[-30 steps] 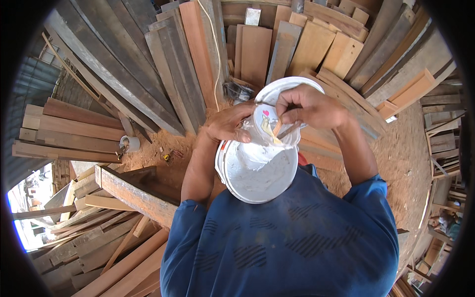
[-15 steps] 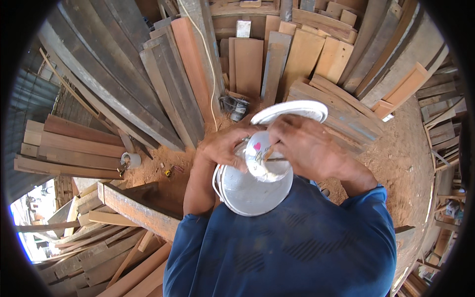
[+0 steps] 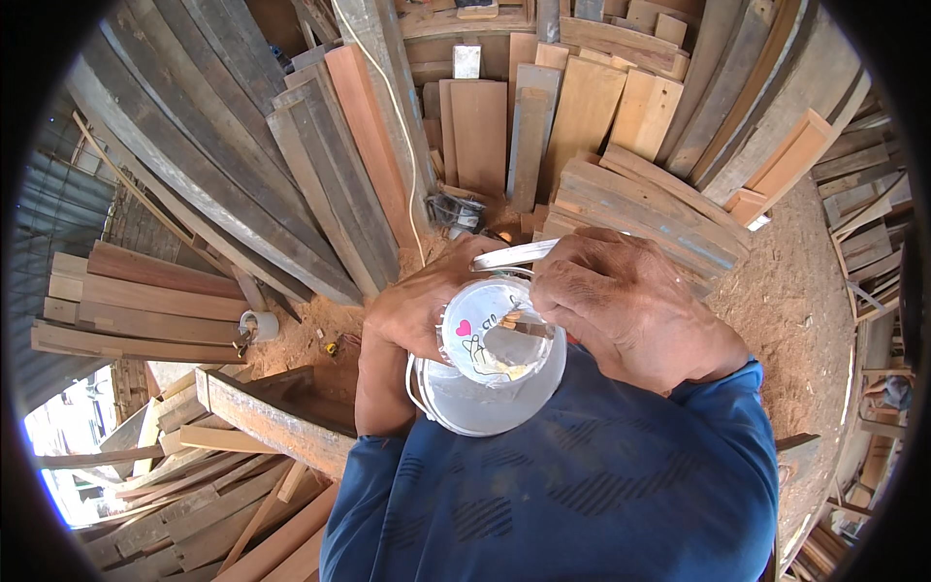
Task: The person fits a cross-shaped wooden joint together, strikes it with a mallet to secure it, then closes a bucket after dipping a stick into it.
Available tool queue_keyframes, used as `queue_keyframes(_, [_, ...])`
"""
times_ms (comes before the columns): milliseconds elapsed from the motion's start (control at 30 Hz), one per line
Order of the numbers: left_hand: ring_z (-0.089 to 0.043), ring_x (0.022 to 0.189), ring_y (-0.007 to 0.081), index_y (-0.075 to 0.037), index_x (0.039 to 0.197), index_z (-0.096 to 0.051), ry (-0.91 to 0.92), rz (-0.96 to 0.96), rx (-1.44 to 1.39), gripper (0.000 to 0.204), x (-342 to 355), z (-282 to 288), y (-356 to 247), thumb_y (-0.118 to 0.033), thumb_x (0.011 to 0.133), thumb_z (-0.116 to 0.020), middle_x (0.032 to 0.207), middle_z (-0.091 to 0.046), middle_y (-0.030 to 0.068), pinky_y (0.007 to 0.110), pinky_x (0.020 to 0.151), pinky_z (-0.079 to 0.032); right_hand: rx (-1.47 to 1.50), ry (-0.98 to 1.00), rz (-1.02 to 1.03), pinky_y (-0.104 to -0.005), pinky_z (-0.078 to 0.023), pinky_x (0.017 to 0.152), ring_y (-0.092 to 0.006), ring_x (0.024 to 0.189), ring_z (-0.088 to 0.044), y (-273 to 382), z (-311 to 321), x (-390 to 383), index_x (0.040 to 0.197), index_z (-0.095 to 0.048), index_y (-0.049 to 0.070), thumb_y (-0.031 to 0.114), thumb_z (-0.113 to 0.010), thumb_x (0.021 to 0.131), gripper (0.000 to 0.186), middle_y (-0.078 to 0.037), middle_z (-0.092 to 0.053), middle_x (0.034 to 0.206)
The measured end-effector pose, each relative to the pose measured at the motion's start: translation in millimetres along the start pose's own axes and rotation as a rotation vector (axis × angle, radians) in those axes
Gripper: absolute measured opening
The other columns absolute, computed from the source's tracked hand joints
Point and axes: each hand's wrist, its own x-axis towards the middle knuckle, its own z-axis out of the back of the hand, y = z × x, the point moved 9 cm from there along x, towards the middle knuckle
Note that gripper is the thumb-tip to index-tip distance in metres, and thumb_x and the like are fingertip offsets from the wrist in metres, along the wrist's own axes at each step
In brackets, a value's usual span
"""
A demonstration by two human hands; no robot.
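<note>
In front of my chest, my left hand (image 3: 412, 303) is wrapped round the side of a clear plastic cup (image 3: 472, 361) printed with a pink heart and a line drawing. A brown stick-like piece (image 3: 529, 328) and pale residue show inside it. Just below the cup is a larger white bucket (image 3: 485, 412) with a thin handle. At the cup's far right rim, my right hand (image 3: 630, 301) is closed, its fingertips mostly hidden. A white round lid (image 3: 512, 255), seen nearly edge-on, runs behind the right fingers, and they appear to grip it. Its left end lies by my left fingers.
Planks (image 3: 475, 131) lean along the far wall, with a stack of boards (image 3: 640, 209) at right. A dark container (image 3: 456, 210) stands beyond my hands on sawdust. To the left are a small white bucket (image 3: 260, 325), a long beam (image 3: 276, 422) and piled offcuts (image 3: 184, 509).
The lid has tipped from a wide oval to nearly edge-on and come lower and left. The cup has shifted left, and my right hand has turned, its back facing up more.
</note>
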Motion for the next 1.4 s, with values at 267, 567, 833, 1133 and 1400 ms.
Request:
queue_keyframes(267, [-0.038, 0.129, 0.0453, -0.002, 0.130, -0.062, -0.057, 0.005, 0.010, 0.088, -14.5, -1.9, 15.1, -0.045, 0.058, -0.089, 0.137, -0.055, 0.0193, 0.057, 0.108, -0.024, -0.092, -0.058, -0.022, -0.0448, -0.055, 0.081, -0.0312, 0.101, -0.065, -6.5, 6.4, -3.6, 0.113, -0.069, 0.008, 0.012, -0.073, 0.083, 0.031, -0.012, -0.067, 0.105])
queue_keyframes(567, [-0.037, 0.139, 0.0411, -0.006, 0.132, -0.063, -0.062, 0.048, 0.000, 0.092, -12.0, -5.1, 22.9, -0.045, 0.054, -0.092, 0.138, -0.059, 0.0166, 0.057, 0.118, -0.015, -0.171, -0.024, 0.041, -0.0439, -0.055, 0.083, -0.0317, 0.105, -0.064, -12.5, -7.3, 21.1, 0.110, -0.071, 0.007, 0.014, -0.070, 0.085, 0.026, -0.013, -0.067, 0.107])
queue_keyframes(833, [-0.043, 0.124, 0.0423, -0.003, 0.129, -0.061, -0.060, 0.057, 0.034, 0.090, -20.2, -4.8, 29.2, -0.045, 0.054, -0.086, 0.135, -0.053, 0.0229, 0.050, 0.108, -0.032, -0.139, -0.038, 0.010, -0.0440, -0.054, 0.087, -0.0318, 0.106, -0.063, -24.3, -5.5, 29.2, 0.106, -0.071, 0.006, 0.017, -0.067, 0.088, 0.021, -0.012, -0.067, 0.106])
queue_keyframes(1133, [-0.040, 0.134, 0.0461, -0.008, 0.129, -0.064, -0.083, 0.117, 0.059, 0.088, -14.9, 2.2, 26.1, -0.041, 0.054, -0.094, 0.142, -0.050, 0.0247, 0.055, 0.109, -0.031, -0.296, 0.001, 0.223, -0.0426, -0.051, 0.084, -0.0292, 0.098, -0.060, -12.0, -27.9, 36.3, 0.086, -0.064, 0.004, 0.015, -0.075, 0.078, 0.018, -0.008, -0.062, 0.093])
queue_keyframes(1400, [-0.045, 0.120, 0.0468, 0.000, 0.132, -0.059, -0.099, 0.049, 0.088, 0.096, -20.4, 4.9, 26.7, -0.052, 0.056, -0.087, 0.135, -0.048, 0.0295, 0.053, 0.105, -0.032, -0.314, -0.515, 0.096, -0.0430, -0.052, 0.083, -0.0309, 0.095, -0.062, -38.8, 74.0, 3.8, 0.094, -0.067, 0.001, 0.009, -0.068, 0.082, 0.014, -0.013, -0.066, 0.090])
